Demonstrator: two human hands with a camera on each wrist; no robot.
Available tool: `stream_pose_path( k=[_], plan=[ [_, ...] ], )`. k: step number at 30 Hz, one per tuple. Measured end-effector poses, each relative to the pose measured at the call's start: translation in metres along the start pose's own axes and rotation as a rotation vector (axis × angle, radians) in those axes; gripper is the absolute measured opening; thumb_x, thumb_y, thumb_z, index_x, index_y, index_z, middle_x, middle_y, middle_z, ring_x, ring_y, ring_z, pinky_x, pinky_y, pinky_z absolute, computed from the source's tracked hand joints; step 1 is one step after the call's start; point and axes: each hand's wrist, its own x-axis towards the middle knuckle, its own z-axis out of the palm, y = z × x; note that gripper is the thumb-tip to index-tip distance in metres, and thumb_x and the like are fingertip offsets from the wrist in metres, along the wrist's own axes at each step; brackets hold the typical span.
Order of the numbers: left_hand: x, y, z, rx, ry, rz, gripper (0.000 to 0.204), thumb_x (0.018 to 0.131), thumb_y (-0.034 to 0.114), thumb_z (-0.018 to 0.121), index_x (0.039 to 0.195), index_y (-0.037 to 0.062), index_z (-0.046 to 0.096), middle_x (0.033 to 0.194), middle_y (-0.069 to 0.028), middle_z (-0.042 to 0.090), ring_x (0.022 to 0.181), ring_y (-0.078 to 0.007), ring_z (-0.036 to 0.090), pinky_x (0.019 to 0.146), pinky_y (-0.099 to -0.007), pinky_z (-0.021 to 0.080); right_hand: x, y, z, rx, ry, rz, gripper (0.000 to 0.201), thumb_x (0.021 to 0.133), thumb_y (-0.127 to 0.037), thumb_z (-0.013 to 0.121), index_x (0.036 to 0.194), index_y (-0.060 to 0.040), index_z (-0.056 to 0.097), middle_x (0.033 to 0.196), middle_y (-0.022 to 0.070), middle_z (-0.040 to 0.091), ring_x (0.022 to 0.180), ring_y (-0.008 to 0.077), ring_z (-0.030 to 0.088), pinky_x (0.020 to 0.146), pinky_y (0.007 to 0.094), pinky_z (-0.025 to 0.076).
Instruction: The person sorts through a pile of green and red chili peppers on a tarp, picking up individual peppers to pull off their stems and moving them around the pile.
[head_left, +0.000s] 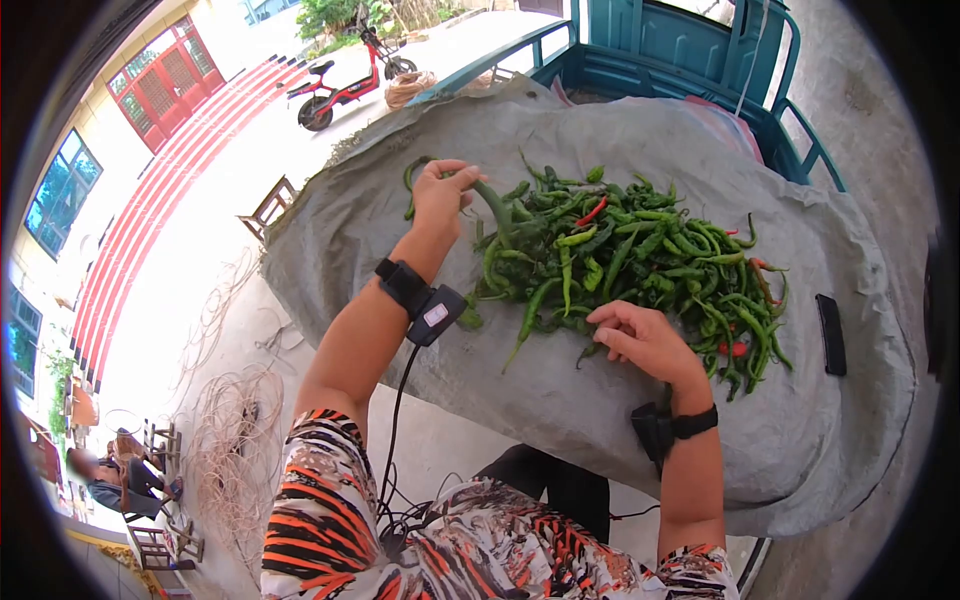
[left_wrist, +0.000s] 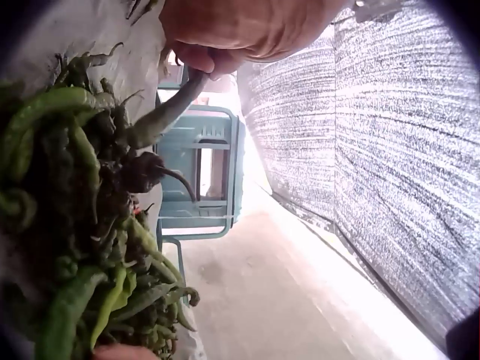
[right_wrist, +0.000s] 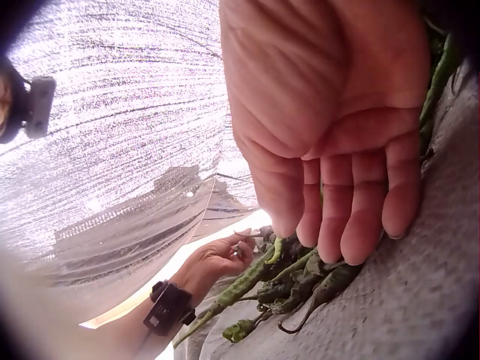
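Observation:
A heap of long green chili peppers (head_left: 650,245) lies on a grey tarp (head_left: 400,270), with a few red peppers (head_left: 592,211) mixed in. At the heap's left end my left hand (head_left: 438,200) pinches a long green pepper (left_wrist: 169,112) near its tip between thumb and fingers. Its other end slants down toward the heap. Another dark, curved pepper (head_left: 409,180) shows just left of that hand. By the heap's front edge, my right hand (head_left: 648,342) hovers palm down with relaxed, slightly bent fingers (right_wrist: 362,217) and nothing in them.
A black phone (head_left: 830,335) lies on the tarp at the right. Behind stands a blue cargo bed (head_left: 660,65). A red scooter (head_left: 345,90), a wooden stool (head_left: 268,208) and tangled cord (head_left: 235,430) are off to the left, where a person (head_left: 120,485) sits.

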Motion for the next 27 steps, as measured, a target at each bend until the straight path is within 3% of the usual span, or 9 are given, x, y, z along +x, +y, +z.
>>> stream_pose_path(
  k=[6,9,12,15,17,19,21,23,27],
  plan=[
    [0.045,-0.013,-0.013,-0.295,0.214,0.212,0.028,0.086,0.0,0.069,0.107,0.0005,0.05,0.096,-0.0097,0.062,0.083,-0.0209,0.067,0.066,-0.0284,0.052,0.001,0.002,-0.001,0.011,-0.003,-0.012,0.026,0.092,-0.016,0.063,0.114,-0.0018,0.064,0.085,0.0022,0.064,0.069,0.01,0.061,0.063,0.0258,0.05],
    [0.044,-0.015,-0.017,-0.139,0.433,0.165,0.032,0.087,0.0,0.067,0.115,0.0013,0.051,0.096,-0.0076,0.061,0.084,-0.0169,0.062,0.07,-0.029,0.05,0.001,0.001,0.0,0.009,-0.005,-0.012,0.026,0.092,-0.015,0.063,0.114,-0.0014,0.064,0.085,0.0021,0.064,0.069,0.0099,0.06,0.064,0.026,0.05],
    [0.044,-0.043,-0.027,0.097,0.514,0.263,0.028,0.091,0.003,0.063,0.118,0.0015,0.056,0.097,-0.0057,0.063,0.083,-0.014,0.057,0.075,-0.0293,0.048,0.001,0.003,0.0,0.025,-0.01,-0.01,0.026,0.091,-0.014,0.064,0.114,-0.0007,0.064,0.085,0.0021,0.064,0.068,0.0099,0.06,0.064,0.0262,0.05],
    [-0.011,-0.015,-0.005,0.207,0.171,0.326,0.021,0.093,0.007,0.06,0.114,0.0051,0.063,0.1,-0.0031,0.066,0.081,-0.0133,0.057,0.075,-0.0292,0.048,0.001,0.003,0.0,0.022,0.026,-0.036,0.026,0.093,-0.015,0.062,0.115,-0.0016,0.064,0.086,0.0022,0.065,0.067,0.0093,0.059,0.062,0.025,0.05],
    [-0.048,0.008,0.012,0.31,-0.255,0.279,0.022,0.095,0.01,0.055,0.115,0.0059,0.065,0.109,-0.0011,0.066,0.088,-0.0104,0.057,0.075,-0.0282,0.047,0.0,0.0,0.001,0.065,0.072,-0.038,0.026,0.095,-0.018,0.06,0.117,-0.0026,0.063,0.085,0.0021,0.065,0.065,0.0083,0.059,0.06,0.0232,0.049],
    [-0.086,0.017,0.031,0.426,-0.675,0.46,0.022,0.094,0.007,0.057,0.114,0.0083,0.067,0.108,-0.0016,0.066,0.088,-0.0121,0.058,0.075,-0.0292,0.047,0.0,-0.005,0.0,0.167,0.141,-0.022,0.028,0.098,-0.021,0.057,0.119,-0.0034,0.062,0.084,0.0017,0.065,0.063,0.007,0.059,0.057,0.0211,0.048],
    [-0.114,0.008,0.044,0.537,-0.931,0.695,0.021,0.091,0.005,0.059,0.109,0.0122,0.068,0.103,-0.0027,0.067,0.088,-0.0179,0.059,0.078,-0.0321,0.047,-0.002,-0.006,-0.005,0.303,0.141,-0.109,0.03,0.1,-0.024,0.054,0.12,-0.0036,0.061,0.082,0.0011,0.065,0.061,0.0059,0.058,0.055,0.0195,0.047],
    [-0.135,0.008,0.057,0.644,-1.126,0.876,0.022,0.086,0.003,0.061,0.104,0.0146,0.067,0.096,-0.0034,0.065,0.089,-0.0239,0.059,0.08,-0.0357,0.046,-0.003,-0.007,-0.007,0.398,0.154,-0.186,0.03,0.101,-0.024,0.054,0.121,-0.0019,0.06,0.078,0.0003,0.064,0.059,0.0051,0.057,0.053,0.0187,0.045],
    [-0.158,-0.001,0.066,0.714,-1.16,0.835,0.021,0.083,0.003,0.06,0.096,0.0175,0.066,0.098,-0.0021,0.066,0.088,-0.0288,0.058,0.079,-0.0411,0.046,-0.002,-0.005,-0.006,0.331,0.162,-0.226,0.025,0.1,-0.019,0.056,0.116,-0.0013,0.062,0.08,0.0002,0.064,0.058,0.0056,0.056,0.054,0.0199,0.046]
  ],
)
